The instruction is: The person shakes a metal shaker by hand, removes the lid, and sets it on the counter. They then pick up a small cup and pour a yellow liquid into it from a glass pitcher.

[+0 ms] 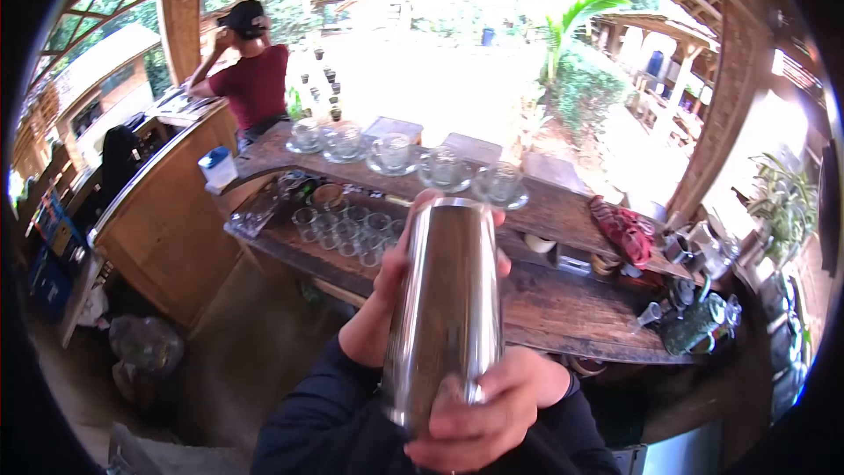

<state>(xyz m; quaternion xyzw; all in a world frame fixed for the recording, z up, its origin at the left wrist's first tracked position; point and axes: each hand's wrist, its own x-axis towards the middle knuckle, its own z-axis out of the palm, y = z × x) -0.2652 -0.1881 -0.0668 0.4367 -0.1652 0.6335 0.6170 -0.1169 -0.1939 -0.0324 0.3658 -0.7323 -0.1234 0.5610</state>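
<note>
A shiny metal cocktail shaker (448, 299) is held up close to the camera, its narrower end leaning away from me. My left hand (393, 271) wraps round the far end from the left and behind, with fingertips showing past the rim and at the right side. My right hand (492, 409) grips the near, wider end from below and the right. Both hands are closed on the shaker, which hides part of the left palm. Beyond it, several glasses on saucers (393, 155) stand in a row along the raised wooden shelf (563, 202).
Several empty glasses (347, 233) stand on the lower wooden counter (563, 308). A red cloth (624, 229) lies at the shelf's right, near a green glass jug (694, 325). A blue-lidded container (217, 165) is at the left end. A person in a red shirt (255, 84) stands beyond.
</note>
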